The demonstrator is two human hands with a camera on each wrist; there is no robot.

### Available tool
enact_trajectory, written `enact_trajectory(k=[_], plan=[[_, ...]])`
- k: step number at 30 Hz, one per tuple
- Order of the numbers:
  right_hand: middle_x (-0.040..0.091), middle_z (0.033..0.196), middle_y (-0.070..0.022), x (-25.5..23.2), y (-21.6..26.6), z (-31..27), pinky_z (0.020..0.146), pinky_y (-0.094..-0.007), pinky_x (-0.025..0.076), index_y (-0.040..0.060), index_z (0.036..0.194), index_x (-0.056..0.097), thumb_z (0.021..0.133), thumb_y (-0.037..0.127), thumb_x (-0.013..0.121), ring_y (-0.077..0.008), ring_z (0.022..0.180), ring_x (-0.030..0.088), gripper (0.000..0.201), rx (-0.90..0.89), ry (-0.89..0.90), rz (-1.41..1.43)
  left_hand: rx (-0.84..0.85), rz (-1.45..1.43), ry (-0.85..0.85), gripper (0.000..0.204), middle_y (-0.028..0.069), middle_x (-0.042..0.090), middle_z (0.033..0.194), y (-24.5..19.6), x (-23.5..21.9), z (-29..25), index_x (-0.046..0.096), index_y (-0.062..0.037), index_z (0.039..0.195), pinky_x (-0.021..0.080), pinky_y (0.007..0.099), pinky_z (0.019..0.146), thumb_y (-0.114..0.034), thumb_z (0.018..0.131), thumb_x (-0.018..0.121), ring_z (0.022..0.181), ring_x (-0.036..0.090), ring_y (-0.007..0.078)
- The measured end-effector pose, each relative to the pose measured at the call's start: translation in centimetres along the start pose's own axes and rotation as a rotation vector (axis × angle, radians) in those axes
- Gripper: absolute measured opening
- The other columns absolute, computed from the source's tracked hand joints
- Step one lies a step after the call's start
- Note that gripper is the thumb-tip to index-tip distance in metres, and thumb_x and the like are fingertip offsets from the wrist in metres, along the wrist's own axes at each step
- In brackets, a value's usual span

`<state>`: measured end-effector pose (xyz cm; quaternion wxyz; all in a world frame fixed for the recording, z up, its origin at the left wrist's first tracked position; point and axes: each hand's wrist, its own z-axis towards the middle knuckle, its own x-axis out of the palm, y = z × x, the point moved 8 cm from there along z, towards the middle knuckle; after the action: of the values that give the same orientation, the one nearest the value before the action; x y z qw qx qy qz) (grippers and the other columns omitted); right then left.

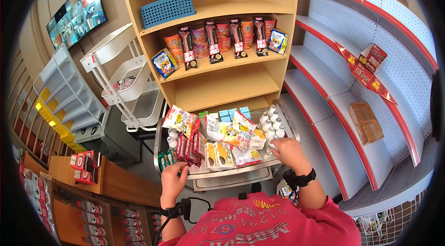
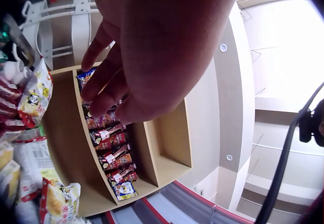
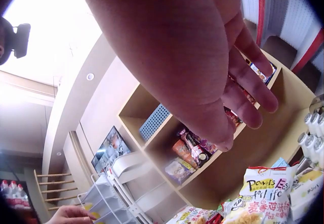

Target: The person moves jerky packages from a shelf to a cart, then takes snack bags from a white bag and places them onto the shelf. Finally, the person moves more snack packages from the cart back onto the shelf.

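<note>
Red packets (image 1: 190,149) lie toward the near left of the metal cart (image 1: 241,170) in my head view, the left hand (image 1: 173,182) just beside their lower ends, its forearm angled up from below. On the other side, the right hand (image 1: 292,154) leans inward, fingertips by the white bottles (image 1: 280,131); I can't tell whether either of the 2 hands touches anything.

Through my left wrist view, that hand slants down from the top, fingers loosely bent and empty, before a wooden shelf unit (image 2: 66,128).

My right wrist view has the other hand's fingers extended, spread a little and holding nothing, above a snack bag (image 3: 263,196).
</note>
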<state>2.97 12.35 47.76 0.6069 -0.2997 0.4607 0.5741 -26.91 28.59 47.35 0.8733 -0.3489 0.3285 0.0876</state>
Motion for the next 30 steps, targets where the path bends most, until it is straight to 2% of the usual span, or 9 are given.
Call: enact_trajectory(k=[19,25,30], plan=[[0.062,0.073,-0.0104,-0.7,-1.1,-0.6,0.064,-0.0381,0.047,0.0063,0.082,0.060,0.072,0.017,0.064,-0.0280,0.069,0.060,0.016,0.044,0.003,0.032,0.057,0.008,0.022,0.010,0.0118,0.061,0.070,-1.3,0.9,0.8,0.063,-0.0022,0.083,0.044,0.0357,0.060,-0.007,0.075,0.062,0.063,0.059,0.0270],[0.061,0.071,-0.0109,-0.6,-1.5,-0.7,0.063,-0.0386,0.046,0.0065,0.081,0.060,0.072,0.018,0.064,-0.0283,0.069,0.060,0.015,0.056,0.026,0.017,0.074,0.010,0.026,0.010,0.0124,0.061,0.069,-1.3,1.4,1.1,0.063,-0.0015,0.083,0.044,0.0358,0.058,-0.007,0.075,0.062,0.061,0.058,0.0267],[0.060,0.069,-0.0121,-0.4,-2.1,-0.9,0.062,-0.0386,0.046,0.0063,0.079,0.059,0.071,0.018,0.065,-0.0290,0.068,0.059,0.016,0.053,-0.022,0.030,0.060,0.004,0.039,0.011,0.0130,0.061,0.069,-1.3,1.5,1.2,0.063,-0.0010,0.083,0.044,0.0353,0.057,-0.008,0.075,0.063,0.061,0.059,0.0263]])
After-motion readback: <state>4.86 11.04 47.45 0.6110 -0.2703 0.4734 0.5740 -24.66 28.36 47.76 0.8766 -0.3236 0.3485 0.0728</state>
